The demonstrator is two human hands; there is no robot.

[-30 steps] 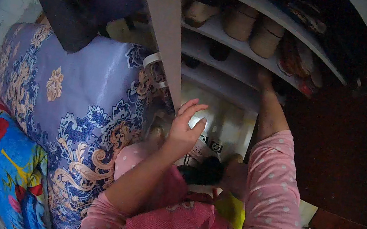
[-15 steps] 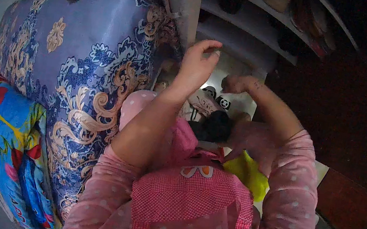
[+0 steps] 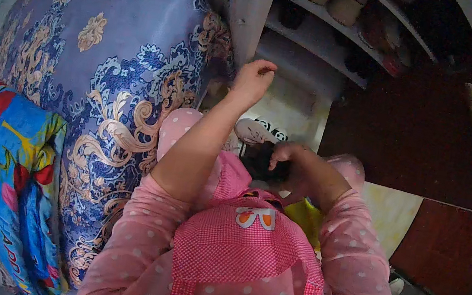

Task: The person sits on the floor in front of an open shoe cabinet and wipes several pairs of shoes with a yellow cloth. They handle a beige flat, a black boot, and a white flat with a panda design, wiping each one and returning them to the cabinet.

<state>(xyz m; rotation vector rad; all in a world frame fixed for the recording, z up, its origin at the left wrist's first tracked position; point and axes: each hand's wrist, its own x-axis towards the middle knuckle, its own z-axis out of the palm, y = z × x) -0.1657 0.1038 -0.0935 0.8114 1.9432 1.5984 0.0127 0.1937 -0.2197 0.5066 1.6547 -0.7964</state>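
My left hand (image 3: 253,82) is raised in front of me with its fingers curled and the thumb drawn in; anything between them is too small or hidden to make out. Lower and nearer my lap, my right hand (image 3: 288,154) has bent fingers in front of a dark, soft-looking thing (image 3: 256,161). What those fingers hold, if anything, does not show. Just beyond the dark thing lie a pale shoe-like item (image 3: 250,131) and black-and-white panda-face decorations (image 3: 279,134). A pink checked apron (image 3: 239,249) covers my front.
To the left is a bed or padded surface with a blue patterned cover (image 3: 143,30) and a bright printed blanket (image 3: 18,176). Shelves (image 3: 322,20) holding footwear stand ahead. Yellow-green material (image 3: 303,220) lies beside my lap; a dark red surface (image 3: 409,131) is at right.
My right hand has come down and nearer, to the dark thing at my lap. My left hand is slightly lower, its fingers closer together. The view has shifted a little.
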